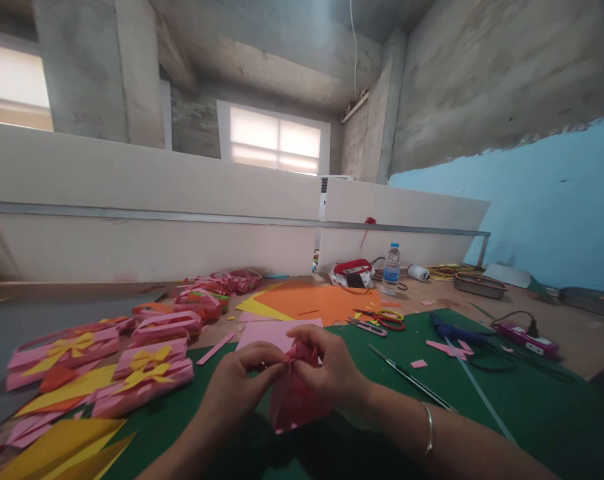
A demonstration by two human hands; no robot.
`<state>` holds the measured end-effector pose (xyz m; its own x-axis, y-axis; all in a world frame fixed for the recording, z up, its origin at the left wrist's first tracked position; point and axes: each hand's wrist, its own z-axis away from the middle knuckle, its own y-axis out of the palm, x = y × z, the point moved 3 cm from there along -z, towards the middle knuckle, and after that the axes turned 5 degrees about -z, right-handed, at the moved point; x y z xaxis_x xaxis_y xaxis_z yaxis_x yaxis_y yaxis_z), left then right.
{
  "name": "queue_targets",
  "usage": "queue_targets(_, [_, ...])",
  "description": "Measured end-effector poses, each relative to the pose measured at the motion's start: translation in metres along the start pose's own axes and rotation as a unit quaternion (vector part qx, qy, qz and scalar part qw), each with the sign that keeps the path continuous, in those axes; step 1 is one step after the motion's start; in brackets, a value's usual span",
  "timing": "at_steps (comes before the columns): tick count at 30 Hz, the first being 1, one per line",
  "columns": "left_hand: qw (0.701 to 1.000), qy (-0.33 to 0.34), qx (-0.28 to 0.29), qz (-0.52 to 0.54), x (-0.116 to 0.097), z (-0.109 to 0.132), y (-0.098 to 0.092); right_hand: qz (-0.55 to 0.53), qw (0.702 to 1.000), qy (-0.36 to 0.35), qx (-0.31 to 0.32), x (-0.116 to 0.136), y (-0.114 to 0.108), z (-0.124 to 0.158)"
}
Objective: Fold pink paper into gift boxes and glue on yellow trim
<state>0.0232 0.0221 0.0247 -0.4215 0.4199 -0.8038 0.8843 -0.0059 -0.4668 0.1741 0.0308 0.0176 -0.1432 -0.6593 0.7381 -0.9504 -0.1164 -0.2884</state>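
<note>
Both hands come together over the green mat (pixel 352 433), pinching the top edge of a folded pink paper piece (pixel 298 403). My left hand (pixel 252 373) has its thumb and index finger closed on the left part of that edge. On the other side my right hand (pixel 329 367) grips it with bent fingers, a bangle on its wrist. The pink piece hangs down below the fingertips, its lower part in shadow. Just behind the hands lies a flat light pink sheet (pixel 262 333).
Pink paper bags with yellow bows (pixel 147 370) crowd the left. Orange sheets (pixel 302 300), scissors (pixel 389 320) and a utility knife (pixel 369 327) lie behind. To the right are a pen-like tool (pixel 407 375), a blue glue gun (pixel 455 330), a power strip (pixel 527 340) and a water bottle (pixel 391 270).
</note>
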Motion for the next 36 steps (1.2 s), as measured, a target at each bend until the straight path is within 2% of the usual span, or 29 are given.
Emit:
queue_targets(4, [1.0, -0.007, -0.022, 0.016, 0.002, -0.002, -0.002, 0.047, 0.998, -0.03, -0.002, 0.004, 0.0, 0.001])
queue_targets(9, [0.997, -0.021, -0.015, 0.069, 0.008, 0.0, 0.002, 0.063, 0.997, -0.034, -0.003, 0.004, 0.001, 0.001])
queue_targets(13, [0.995, -0.031, -0.003, 0.099, 0.011, -0.001, 0.002, 0.027, 0.999, -0.036, 0.003, 0.003, 0.002, 0.001])
queue_targets(18, [0.994, -0.052, 0.055, 0.083, 0.006, -0.002, -0.001, -0.02, 0.999, -0.032, 0.004, 0.008, -0.001, 0.001])
queue_targets(23, [0.995, -0.062, 0.022, 0.08, 0.002, -0.001, -0.003, -0.018, 1.0, -0.016, 0.015, 0.008, -0.001, 0.002])
queue_targets(25, [0.994, -0.062, 0.026, 0.091, 0.003, 0.0, -0.002, -0.042, 0.999, 0.005, 0.012, 0.006, -0.001, 0.002])
queue_targets(30, [0.984, -0.058, 0.078, 0.148, 0.004, 0.001, 0.004, -0.103, 0.994, 0.034, -0.016, 0.004, -0.003, -0.001])
queue_targets(33, [0.976, -0.067, 0.09, 0.186, 0.003, 0.002, 0.004, -0.082, 0.996, -0.005, -0.023, 0.009, -0.006, -0.002])
queue_targets(36, [0.977, -0.085, 0.052, 0.188, 0.003, 0.001, 0.002, -0.024, 0.998, -0.065, -0.011, 0.017, -0.007, -0.001])
